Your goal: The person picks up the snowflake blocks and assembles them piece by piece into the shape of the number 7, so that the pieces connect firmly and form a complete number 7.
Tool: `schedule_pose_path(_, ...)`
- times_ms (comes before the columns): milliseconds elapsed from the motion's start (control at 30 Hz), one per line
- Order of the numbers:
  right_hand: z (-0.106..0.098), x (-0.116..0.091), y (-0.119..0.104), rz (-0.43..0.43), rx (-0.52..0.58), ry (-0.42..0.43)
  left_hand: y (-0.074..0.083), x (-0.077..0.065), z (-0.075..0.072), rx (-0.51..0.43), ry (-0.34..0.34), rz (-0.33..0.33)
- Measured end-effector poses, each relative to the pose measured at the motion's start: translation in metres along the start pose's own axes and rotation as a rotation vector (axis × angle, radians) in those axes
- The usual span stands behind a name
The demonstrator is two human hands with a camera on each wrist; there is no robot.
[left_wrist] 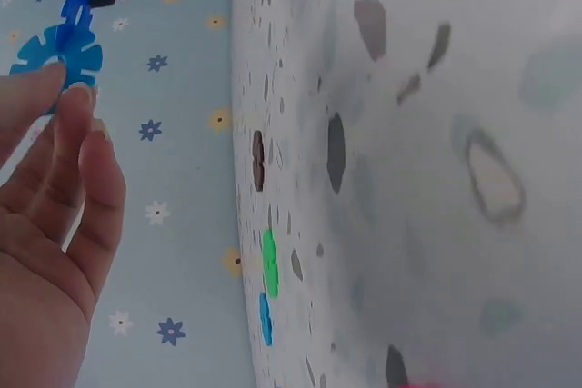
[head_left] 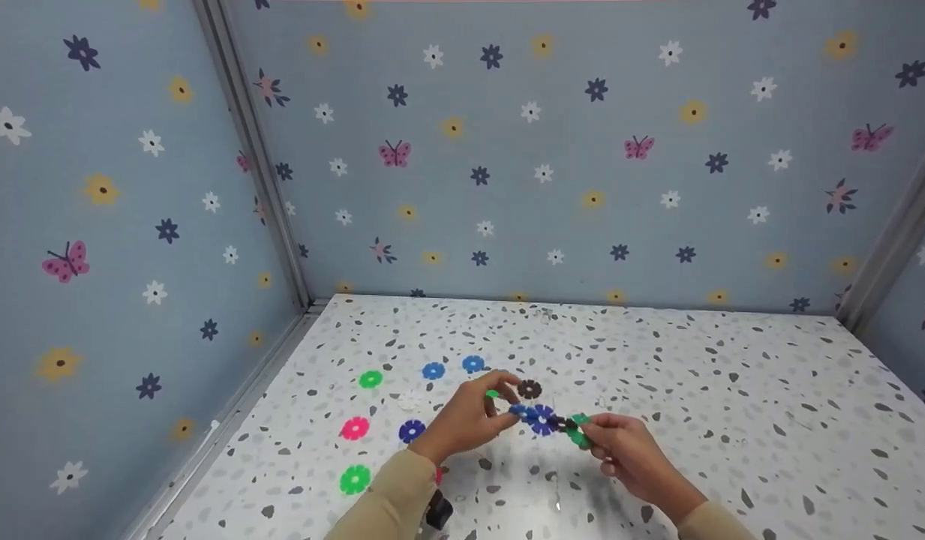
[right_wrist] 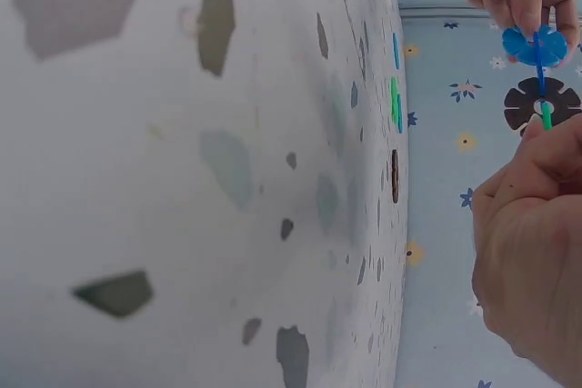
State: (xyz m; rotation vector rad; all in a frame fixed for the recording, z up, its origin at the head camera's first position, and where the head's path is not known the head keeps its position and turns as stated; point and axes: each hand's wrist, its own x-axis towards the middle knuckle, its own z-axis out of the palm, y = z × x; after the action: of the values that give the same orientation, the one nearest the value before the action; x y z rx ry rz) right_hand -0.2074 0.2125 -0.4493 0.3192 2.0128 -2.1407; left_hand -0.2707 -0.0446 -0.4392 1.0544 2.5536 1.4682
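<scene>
A short chain of notched plastic discs is held above the table between both hands. My left hand [head_left: 470, 414] pinches the light blue disc [left_wrist: 84, 54] at one end. At the other end my right hand [head_left: 629, 448] grips the green disc [head_left: 580, 431] between thumb and fingers. Between them sit a dark blue disc [head_left: 542, 420] and a dark brown disc [right_wrist: 523, 104], slotted edge to edge at crossed angles. In the right wrist view the right hand hides most of the green disc.
Loose discs lie on the speckled table [head_left: 732, 390]: a brown one [head_left: 530, 389], blue ones [head_left: 433, 371], green ones [head_left: 355, 478], a pink one [head_left: 355, 428] and a dark blue one [head_left: 412, 431]. A small black object [head_left: 438, 511] is by the left sleeve. Patterned walls [head_left: 582, 150] enclose the table.
</scene>
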Motion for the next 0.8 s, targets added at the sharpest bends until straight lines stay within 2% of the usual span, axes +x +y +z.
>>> schedule_pose_path(100, -0.001, 0.0, 0.003, 0.0, -0.01, 0.005, -0.007, 0.001, -0.011, 0.061, -0.037, -0.092)
schedule_pose_path(200, -0.001, 0.001, 0.005, 0.012, -0.011, 0.014, -0.016, 0.001, -0.023, 0.149, -0.043, -0.152)
schedule_pose_path(467, -0.002, 0.002, 0.006, 0.03, -0.017, 0.041, -0.042, 0.002, -0.042, 0.407, 0.012, -0.289)
schedule_pose_path(800, -0.006, 0.003, 0.009, 0.034, -0.033, 0.053, -0.061, -0.002, -0.055, 0.508, 0.078, -0.495)
